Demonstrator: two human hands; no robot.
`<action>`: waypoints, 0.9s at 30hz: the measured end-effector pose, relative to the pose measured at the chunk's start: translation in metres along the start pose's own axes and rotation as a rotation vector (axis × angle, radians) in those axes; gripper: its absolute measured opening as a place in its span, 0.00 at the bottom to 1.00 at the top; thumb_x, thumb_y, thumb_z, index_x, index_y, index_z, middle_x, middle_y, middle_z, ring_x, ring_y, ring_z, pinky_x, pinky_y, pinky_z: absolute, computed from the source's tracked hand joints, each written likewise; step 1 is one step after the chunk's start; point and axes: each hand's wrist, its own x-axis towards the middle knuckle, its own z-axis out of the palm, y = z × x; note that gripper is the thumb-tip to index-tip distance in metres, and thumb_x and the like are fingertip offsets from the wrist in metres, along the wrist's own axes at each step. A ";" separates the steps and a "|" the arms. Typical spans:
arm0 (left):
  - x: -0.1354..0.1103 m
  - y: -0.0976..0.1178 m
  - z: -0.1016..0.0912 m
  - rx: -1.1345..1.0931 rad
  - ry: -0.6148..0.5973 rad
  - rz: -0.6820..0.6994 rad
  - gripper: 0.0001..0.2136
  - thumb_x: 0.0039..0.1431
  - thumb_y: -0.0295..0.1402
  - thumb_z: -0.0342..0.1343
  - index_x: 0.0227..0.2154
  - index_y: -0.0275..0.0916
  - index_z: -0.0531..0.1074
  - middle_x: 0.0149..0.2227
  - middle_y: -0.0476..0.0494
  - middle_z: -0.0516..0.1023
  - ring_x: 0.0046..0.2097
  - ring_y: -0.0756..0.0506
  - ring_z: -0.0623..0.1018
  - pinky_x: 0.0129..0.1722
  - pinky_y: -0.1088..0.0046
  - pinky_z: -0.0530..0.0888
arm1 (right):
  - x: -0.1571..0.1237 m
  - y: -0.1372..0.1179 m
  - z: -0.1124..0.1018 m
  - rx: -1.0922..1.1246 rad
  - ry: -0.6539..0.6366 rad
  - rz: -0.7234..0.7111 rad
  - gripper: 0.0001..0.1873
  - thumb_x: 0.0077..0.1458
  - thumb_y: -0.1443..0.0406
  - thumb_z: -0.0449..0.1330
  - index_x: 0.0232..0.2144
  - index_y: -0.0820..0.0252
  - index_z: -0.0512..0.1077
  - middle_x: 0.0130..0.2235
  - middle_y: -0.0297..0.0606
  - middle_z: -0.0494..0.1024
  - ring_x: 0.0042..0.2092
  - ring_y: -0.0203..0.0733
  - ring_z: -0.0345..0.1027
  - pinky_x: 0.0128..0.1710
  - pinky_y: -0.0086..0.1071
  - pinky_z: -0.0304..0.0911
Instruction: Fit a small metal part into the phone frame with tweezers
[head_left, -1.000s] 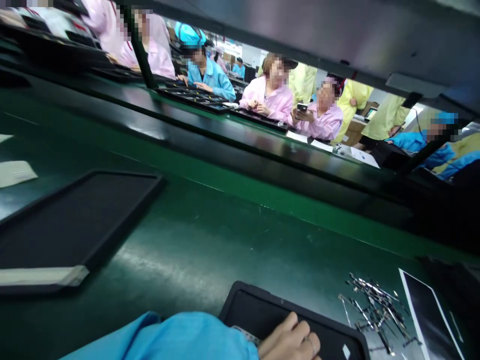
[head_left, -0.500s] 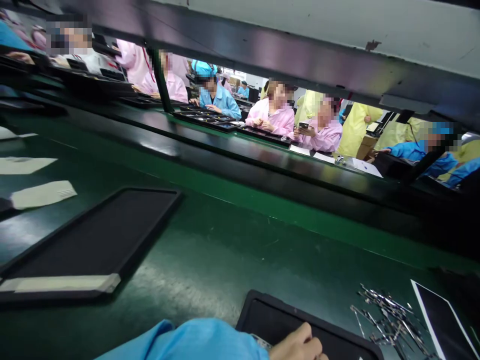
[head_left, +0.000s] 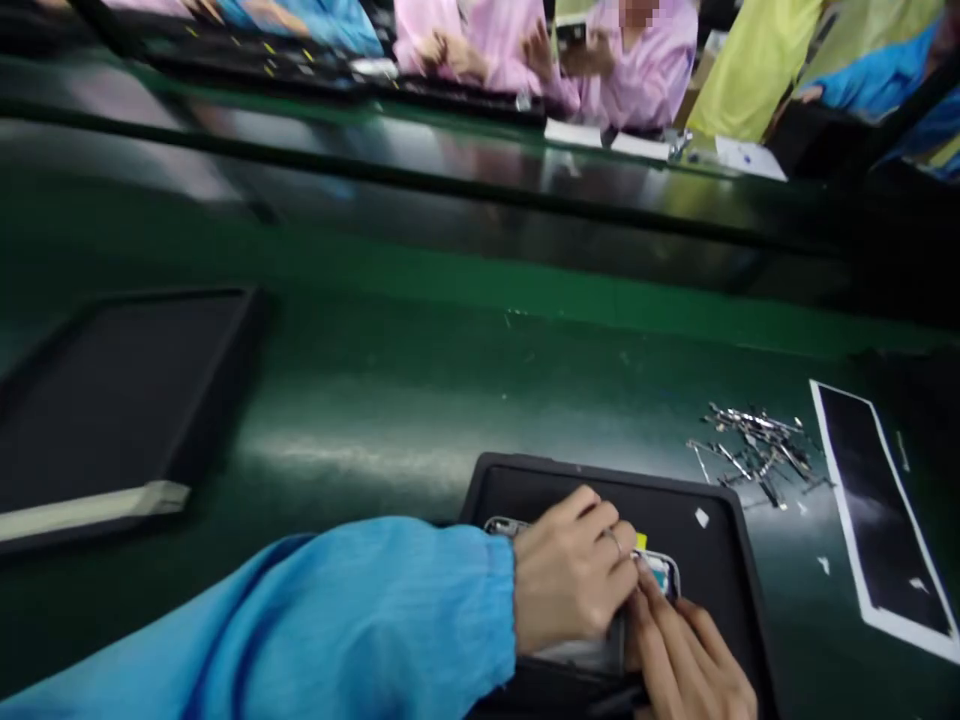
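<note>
A small black tray (head_left: 712,500) lies on the green belt in front of me. In it rests a phone-like part (head_left: 660,570) with a metal frame, mostly covered by my hands. My left hand (head_left: 574,575), in a blue sleeve, lies over the part and presses or holds it. My right hand (head_left: 694,655) comes in from the bottom edge, its fingertips touching the part's right end beside a small yellow tab (head_left: 641,541). Whether either hand truly grips the part is hard to tell through the blur.
A pile of thin metal pieces (head_left: 754,450) lies right of the tray, and a black sheet with white border (head_left: 870,500) further right. A larger black tray (head_left: 112,400) sits at the left. Several co-workers in pink, blue and yellow coats (head_left: 637,60) sit across the belt.
The view has tipped downward, so the small tray and both hands now show fully. My right hand has come into view at the part; before, only my left hand rested on the tray.
</note>
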 end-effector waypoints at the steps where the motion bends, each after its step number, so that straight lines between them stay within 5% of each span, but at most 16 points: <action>1: 0.000 0.000 -0.002 -0.029 -0.009 -0.036 0.10 0.59 0.23 0.45 0.24 0.33 0.66 0.26 0.45 0.65 0.29 0.47 0.61 0.30 0.68 0.60 | 0.001 0.001 -0.003 -0.007 -0.045 0.012 0.21 0.55 0.75 0.40 0.35 0.67 0.73 0.37 0.48 0.78 0.36 0.36 0.72 0.36 0.28 0.63; 8: 0.002 0.001 -0.014 -0.202 -0.211 -0.279 0.09 0.57 0.21 0.47 0.23 0.34 0.65 0.29 0.46 0.66 0.30 0.48 0.62 0.33 0.71 0.62 | 0.013 0.001 -0.025 0.076 -0.197 0.019 0.18 0.51 0.77 0.42 0.37 0.74 0.71 0.41 0.54 0.76 0.35 0.37 0.72 0.36 0.31 0.63; 15: 0.000 0.003 -0.017 -0.181 -0.179 -0.298 0.10 0.57 0.20 0.44 0.30 0.31 0.70 0.29 0.44 0.68 0.32 0.47 0.63 0.36 0.69 0.63 | 0.020 0.002 -0.031 0.110 -0.268 0.023 0.16 0.57 0.75 0.42 0.39 0.77 0.69 0.43 0.58 0.74 0.34 0.37 0.73 0.37 0.33 0.62; 27: 0.003 0.005 -0.016 -0.137 -0.158 -0.310 0.17 0.61 0.21 0.35 0.24 0.33 0.68 0.27 0.44 0.66 0.30 0.47 0.60 0.32 0.69 0.61 | 0.023 0.005 -0.037 0.109 -0.287 0.015 0.16 0.55 0.78 0.43 0.39 0.78 0.68 0.41 0.58 0.75 0.34 0.40 0.73 0.38 0.35 0.62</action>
